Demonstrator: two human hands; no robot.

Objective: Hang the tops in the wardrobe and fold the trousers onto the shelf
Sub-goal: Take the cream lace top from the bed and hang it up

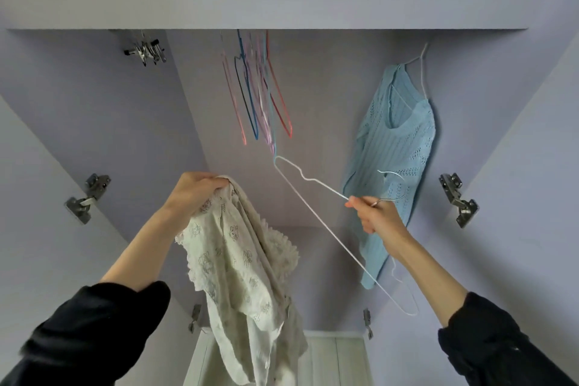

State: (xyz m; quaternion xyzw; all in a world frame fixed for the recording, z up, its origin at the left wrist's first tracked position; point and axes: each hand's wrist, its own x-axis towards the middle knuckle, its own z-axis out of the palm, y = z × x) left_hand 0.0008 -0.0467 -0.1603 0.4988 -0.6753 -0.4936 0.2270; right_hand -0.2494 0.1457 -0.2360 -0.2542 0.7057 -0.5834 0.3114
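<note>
Both forearms reach up out of dark sleeves into the wardrobe. The left hand bunches its fingers around the top edge of a cream top, soft cloth printed with faint grey flowers and trimmed in scalloped lace; no writing is readable on it. The right hand pinches a thin white wire hanger near its metal hook, tilted. Farther in, a pale blue openwork knit top hangs on a white hanger. Beyond, slim coloured hangers dangle together.
</note>
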